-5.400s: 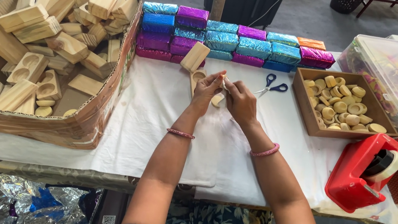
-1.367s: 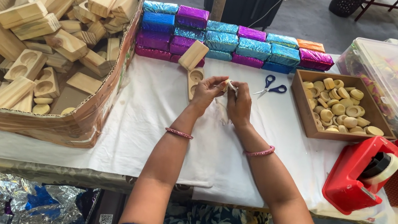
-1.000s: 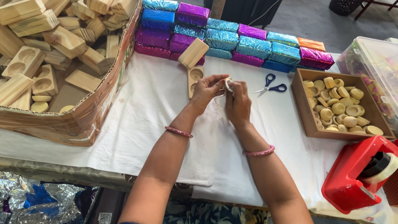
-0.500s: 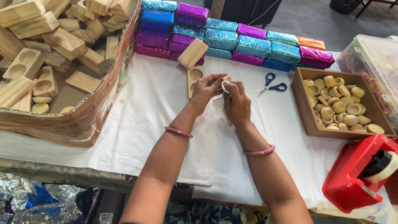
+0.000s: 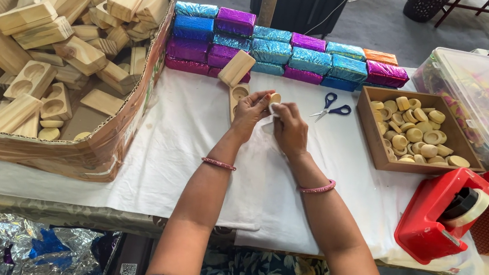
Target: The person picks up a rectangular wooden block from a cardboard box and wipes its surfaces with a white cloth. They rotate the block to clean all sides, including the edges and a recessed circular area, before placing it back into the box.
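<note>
My left hand (image 5: pixel 250 111) and my right hand (image 5: pixel 288 127) meet over the white cloth (image 5: pixel 193 150), both pinching a small round wooden piece (image 5: pixel 274 98) with a bit of pale wrap around it. Just behind my left hand lies a wooden block with round hollows (image 5: pixel 238 95), partly hidden by my fingers. Another plain wooden block (image 5: pixel 235 68) leans against the stack of foil-wrapped blocks (image 5: pixel 280 52).
A large cardboard box of wooden blocks (image 5: pixel 50 51) fills the left. Blue-handled scissors (image 5: pixel 330 106) lie right of my hands. A wooden tray of round pieces (image 5: pixel 414 131), a clear lidded bin (image 5: pixel 485 105) and a red tape dispenser (image 5: pixel 444 208) stand at right. Crumpled foil (image 5: pixel 13 246) lies below.
My hands have kept working the small round piece between the fingertips and shifted slightly left and away. Nothing else on the table moved.
</note>
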